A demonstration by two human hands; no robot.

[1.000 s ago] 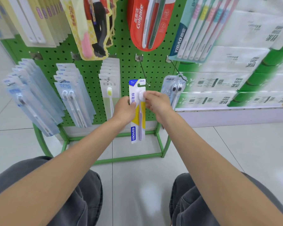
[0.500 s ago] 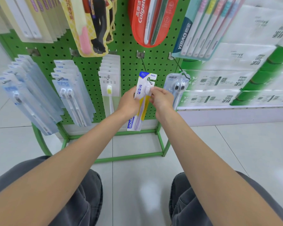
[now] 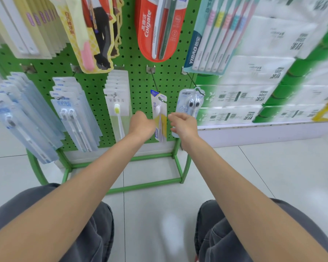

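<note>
The toothbrush pack (image 3: 160, 118) hangs near the tip of its peg hook (image 3: 155, 83). My right hand (image 3: 184, 126) is beside it, fingers loose, holding nothing. My left hand (image 3: 142, 125) hides its fingers, so I cannot tell its grip. I judge a stray brush could knock the pack off.
</note>
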